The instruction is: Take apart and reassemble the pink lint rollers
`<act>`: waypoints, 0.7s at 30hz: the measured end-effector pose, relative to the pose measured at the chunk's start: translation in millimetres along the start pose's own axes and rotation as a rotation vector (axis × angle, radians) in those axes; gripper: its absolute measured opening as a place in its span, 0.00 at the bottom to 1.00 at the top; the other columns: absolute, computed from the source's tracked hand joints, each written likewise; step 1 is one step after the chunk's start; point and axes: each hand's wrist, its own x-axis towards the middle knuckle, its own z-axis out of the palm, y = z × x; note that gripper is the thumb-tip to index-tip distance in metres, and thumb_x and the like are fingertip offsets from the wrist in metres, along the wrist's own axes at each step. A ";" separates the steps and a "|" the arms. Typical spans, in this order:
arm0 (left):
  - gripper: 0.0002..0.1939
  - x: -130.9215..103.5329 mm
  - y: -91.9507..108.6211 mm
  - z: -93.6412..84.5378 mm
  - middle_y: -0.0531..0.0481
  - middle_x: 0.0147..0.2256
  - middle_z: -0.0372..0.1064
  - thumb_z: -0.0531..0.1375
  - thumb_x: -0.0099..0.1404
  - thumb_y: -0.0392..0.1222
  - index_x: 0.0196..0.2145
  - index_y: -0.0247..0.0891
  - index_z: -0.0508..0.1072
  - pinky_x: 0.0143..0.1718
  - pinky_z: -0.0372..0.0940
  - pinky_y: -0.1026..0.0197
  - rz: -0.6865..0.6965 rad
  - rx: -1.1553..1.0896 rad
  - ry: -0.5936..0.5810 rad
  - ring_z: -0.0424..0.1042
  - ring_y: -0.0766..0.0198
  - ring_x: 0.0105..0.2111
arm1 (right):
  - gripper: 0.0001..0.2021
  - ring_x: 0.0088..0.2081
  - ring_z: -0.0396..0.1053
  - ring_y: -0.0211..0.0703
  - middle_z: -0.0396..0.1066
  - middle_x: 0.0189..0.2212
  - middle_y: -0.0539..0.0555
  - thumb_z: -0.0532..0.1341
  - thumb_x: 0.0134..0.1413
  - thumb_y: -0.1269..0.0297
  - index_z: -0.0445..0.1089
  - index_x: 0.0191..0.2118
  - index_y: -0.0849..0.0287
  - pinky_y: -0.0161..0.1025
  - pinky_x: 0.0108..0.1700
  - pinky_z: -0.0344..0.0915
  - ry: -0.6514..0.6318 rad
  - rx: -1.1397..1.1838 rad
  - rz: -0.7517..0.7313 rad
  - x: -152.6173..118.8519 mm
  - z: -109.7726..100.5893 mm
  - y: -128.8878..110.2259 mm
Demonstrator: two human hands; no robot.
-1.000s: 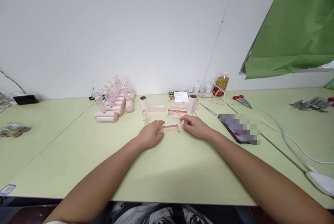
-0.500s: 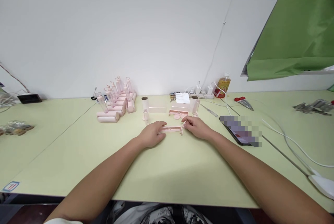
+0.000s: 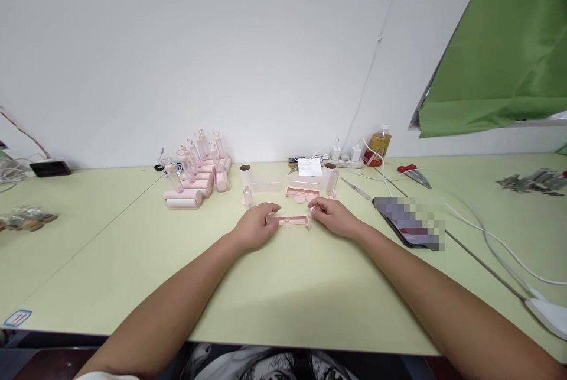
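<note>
My left hand (image 3: 256, 227) is closed around the left end of a long, shallow pink plastic tray (image 3: 293, 221) lying on the table; its thumb and fingers hide that end. At the tray's right end a small pink fitting (image 3: 308, 223) sticks up. Beside it my right hand (image 3: 334, 217) has its fingertips pinched on a small pink piece (image 3: 312, 213), mostly covered by the fingers. Just beyond is another pink tray (image 3: 302, 192) with round pink discs (image 3: 301, 198). A small clear bottle (image 3: 247, 195) stands past my left hand.
Several pink cases with clear tubes (image 3: 182, 199) stand back left. Clear covers (image 3: 266, 183) and two upright rolls (image 3: 245, 175) line the back. Rightward lie tweezers (image 3: 355, 188), a phone (image 3: 407, 223), red-handled snips (image 3: 414, 175), white cables (image 3: 487, 235) and a drink bottle (image 3: 378, 146).
My left hand has shifted slightly left, and its thumb has drawn in closer to the fingers at the tray's end. My right hand is almost unchanged.
</note>
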 end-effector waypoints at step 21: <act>0.08 12.6 -31.9 -44.0 0.52 0.31 0.69 0.54 0.62 0.38 0.38 0.38 0.70 0.31 0.64 0.63 0.029 0.013 0.834 0.64 0.69 0.24 | 0.15 0.24 0.58 0.39 0.60 0.20 0.46 0.54 0.52 0.60 0.71 0.42 0.60 0.35 0.28 0.55 0.226 0.079 0.051 -0.6 -5.8 -5.6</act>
